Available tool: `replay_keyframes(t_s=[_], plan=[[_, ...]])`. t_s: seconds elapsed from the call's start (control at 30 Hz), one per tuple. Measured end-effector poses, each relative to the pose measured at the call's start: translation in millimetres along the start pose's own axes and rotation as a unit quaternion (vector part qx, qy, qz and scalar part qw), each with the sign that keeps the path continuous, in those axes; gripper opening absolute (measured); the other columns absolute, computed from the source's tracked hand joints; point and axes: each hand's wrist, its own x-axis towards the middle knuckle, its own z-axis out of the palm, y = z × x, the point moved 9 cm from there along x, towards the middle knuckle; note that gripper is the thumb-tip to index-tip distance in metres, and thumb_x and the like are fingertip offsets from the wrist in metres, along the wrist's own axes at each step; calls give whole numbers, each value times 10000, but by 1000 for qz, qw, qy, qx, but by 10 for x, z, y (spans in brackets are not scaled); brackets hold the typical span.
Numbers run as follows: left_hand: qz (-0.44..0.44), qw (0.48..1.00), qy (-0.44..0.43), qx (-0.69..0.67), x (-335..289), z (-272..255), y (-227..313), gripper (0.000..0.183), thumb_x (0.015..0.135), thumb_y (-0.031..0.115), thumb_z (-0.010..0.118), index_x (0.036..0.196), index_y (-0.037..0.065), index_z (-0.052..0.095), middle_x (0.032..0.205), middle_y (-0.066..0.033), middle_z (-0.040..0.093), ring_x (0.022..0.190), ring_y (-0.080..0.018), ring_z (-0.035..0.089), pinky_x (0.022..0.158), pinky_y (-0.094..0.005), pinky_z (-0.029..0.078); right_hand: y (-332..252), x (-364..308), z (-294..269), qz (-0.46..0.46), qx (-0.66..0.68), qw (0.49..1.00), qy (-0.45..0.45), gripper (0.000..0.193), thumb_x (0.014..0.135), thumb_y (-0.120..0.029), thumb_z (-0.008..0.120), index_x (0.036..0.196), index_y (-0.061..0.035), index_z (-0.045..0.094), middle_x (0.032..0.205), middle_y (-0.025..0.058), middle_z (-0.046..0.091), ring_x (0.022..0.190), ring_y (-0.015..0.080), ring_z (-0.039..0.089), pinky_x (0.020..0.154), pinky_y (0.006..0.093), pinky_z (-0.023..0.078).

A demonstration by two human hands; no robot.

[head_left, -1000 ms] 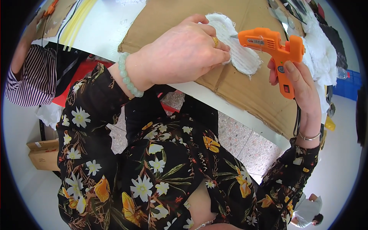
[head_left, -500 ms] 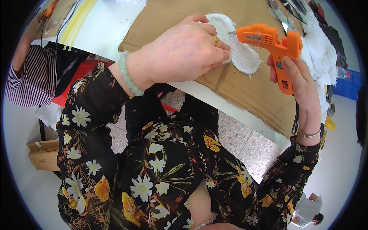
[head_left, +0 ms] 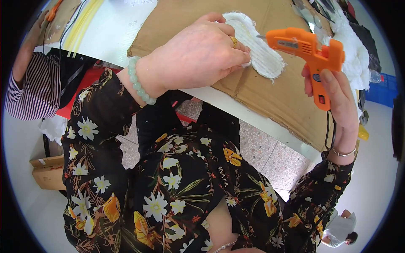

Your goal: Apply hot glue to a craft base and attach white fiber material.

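Glue gun (head_left: 313, 55) shifted right, its barrel (head_left: 289, 41) pointing left.

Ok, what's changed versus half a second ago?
The right hand has shifted the orange glue gun rightward and slightly toward the person, putting its nozzle near the white pad's right edge. Nothing visibly grasped or released. Unchanged: right hand gripping the gun, left hand at the pad's left side, pad on the cardboard.

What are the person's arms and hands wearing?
Black sleeves printed with white and yellow flowers. The left hand has a gold-coloured ring, and a pale green bead bracelet circles its wrist. The right hand has a thin silvery bangle at its wrist.
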Motion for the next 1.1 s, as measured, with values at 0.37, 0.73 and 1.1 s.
replay_keyframes(t_s=[0.37,0.73,1.1], plan=[[-3,1000,-7,-2,1,18,-16,80,817,169,605,773,111,638,609,-43,573,733,-228,595,829,-387,441,132,72,67,21,-63,996,-64,481,962,-424,456,1165,1,552,892,51,581,693,98,538,616,245,418],[-40,995,-87,-9,12,82,-34,147,830,192,665,947,107,693,1033,1,702,945,-209,625,978,-390,411,170,-32,-4,28,-37,998,-48,526,958,-409,478,1288,0,474,963,72,578,704,114,541,617,252,428],[0,1000,-2,5,-3,18,-6,98,832,179,597,781,106,637,621,-43,591,733,-224,590,833,-388,444,126,-66,-36,16,-29,999,-34,539,959,-405,477,1325,-9,463,962,70,574,701,112,544,615,251,436]])
